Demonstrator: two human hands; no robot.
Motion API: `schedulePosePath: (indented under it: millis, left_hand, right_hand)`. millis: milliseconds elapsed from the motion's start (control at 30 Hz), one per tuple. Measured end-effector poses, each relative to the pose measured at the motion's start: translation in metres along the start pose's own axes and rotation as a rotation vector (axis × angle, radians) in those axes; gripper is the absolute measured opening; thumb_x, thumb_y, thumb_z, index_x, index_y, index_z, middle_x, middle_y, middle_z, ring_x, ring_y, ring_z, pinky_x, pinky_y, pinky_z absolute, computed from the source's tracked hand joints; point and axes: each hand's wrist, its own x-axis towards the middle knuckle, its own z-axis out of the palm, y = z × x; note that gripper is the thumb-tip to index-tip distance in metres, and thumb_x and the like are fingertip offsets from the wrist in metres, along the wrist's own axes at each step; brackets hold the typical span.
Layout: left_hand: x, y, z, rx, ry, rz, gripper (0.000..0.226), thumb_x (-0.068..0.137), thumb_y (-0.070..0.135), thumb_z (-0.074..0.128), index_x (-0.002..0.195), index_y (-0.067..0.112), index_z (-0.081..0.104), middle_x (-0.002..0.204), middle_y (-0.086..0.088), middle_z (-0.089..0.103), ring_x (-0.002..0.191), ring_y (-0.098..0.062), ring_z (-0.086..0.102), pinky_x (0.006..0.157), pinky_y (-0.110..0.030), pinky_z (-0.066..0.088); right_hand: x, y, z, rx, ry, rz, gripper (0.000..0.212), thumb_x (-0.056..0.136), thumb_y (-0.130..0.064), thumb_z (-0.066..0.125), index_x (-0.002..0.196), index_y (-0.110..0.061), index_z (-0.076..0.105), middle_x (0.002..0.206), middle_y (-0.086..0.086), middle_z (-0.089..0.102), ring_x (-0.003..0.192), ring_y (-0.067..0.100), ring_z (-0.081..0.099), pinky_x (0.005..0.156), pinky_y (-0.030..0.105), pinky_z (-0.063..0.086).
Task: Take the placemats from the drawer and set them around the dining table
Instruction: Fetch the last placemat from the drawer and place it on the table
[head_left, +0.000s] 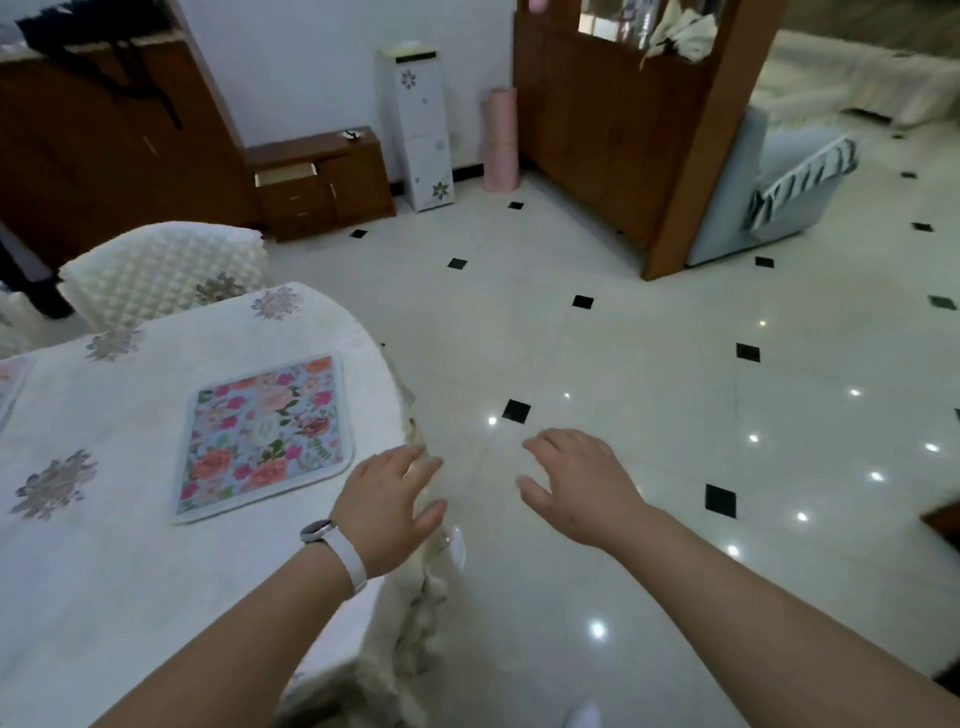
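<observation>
Placemat (267, 435) lies flat on the tabletop (104, 561); left hand (390, 506) and right hand (582, 486) hover released, holding nothing.

I've got glossy white floor (649, 364) with black diamond insets, a quilted cream chair (156, 270) at left, a tall white flowered cabinet (418, 124) against the wall (311, 67), a pink cylinder (500, 137) just beside it, blue sofa (753, 202) far right.
</observation>
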Motion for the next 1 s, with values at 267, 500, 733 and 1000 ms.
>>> schedulePosePath:
  millis: [267, 500, 733, 1000]
  left_hand:
    - [0.077, 0.078, -0.002, 0.024, 0.022, 0.058, 0.057, 0.084, 0.055, 0.043, 0.13, 0.024, 0.055, 0.134, -0.005, 0.058, 0.119, -0.026, 0.056, 0.099, -0.044, 0.044]
    - [0.129, 0.082, 0.007, 0.007, 0.015, 0.065, 0.059, 0.085, 0.057, 0.039, 0.132, 0.024, 0.055, 0.136, -0.004, 0.056, 0.122, -0.025, 0.054, 0.1, -0.043, 0.043]
    - [0.185, 0.049, 0.038, -0.074, -0.038, 0.004, 0.064, 0.085, 0.06, 0.034, 0.136, 0.025, 0.051, 0.141, -0.003, 0.051, 0.128, -0.024, 0.048, 0.106, -0.043, 0.039]
    - [0.277, -0.06, 0.053, -0.251, -0.043, -0.156, 0.071, 0.082, 0.063, 0.029, 0.137, 0.024, 0.051, 0.143, -0.004, 0.05, 0.13, -0.025, 0.045, 0.107, -0.045, 0.038]
  right_hand:
    - [0.005, 0.093, -0.034, -0.006, 0.034, 0.046, 0.051, 0.096, -0.049, 0.041, 0.138, -0.021, 0.049, 0.137, -0.004, 0.052, 0.129, 0.02, 0.043, 0.11, 0.035, 0.029]
    - [0.027, 0.13, -0.042, 0.003, 0.018, 0.086, 0.052, 0.096, -0.049, 0.038, 0.139, -0.022, 0.047, 0.139, -0.004, 0.05, 0.129, 0.019, 0.042, 0.11, 0.035, 0.028]
    - [0.093, 0.144, -0.043, -0.039, -0.021, 0.058, 0.064, 0.09, -0.054, 0.027, 0.14, -0.021, 0.048, 0.146, 0.0, 0.045, 0.135, 0.022, 0.039, 0.113, 0.037, 0.023]
    - [0.246, 0.126, -0.055, -0.127, -0.113, -0.004, 0.066, 0.09, -0.057, 0.024, 0.143, -0.023, 0.045, 0.15, -0.001, 0.041, 0.139, 0.02, 0.034, 0.115, 0.034, 0.019]
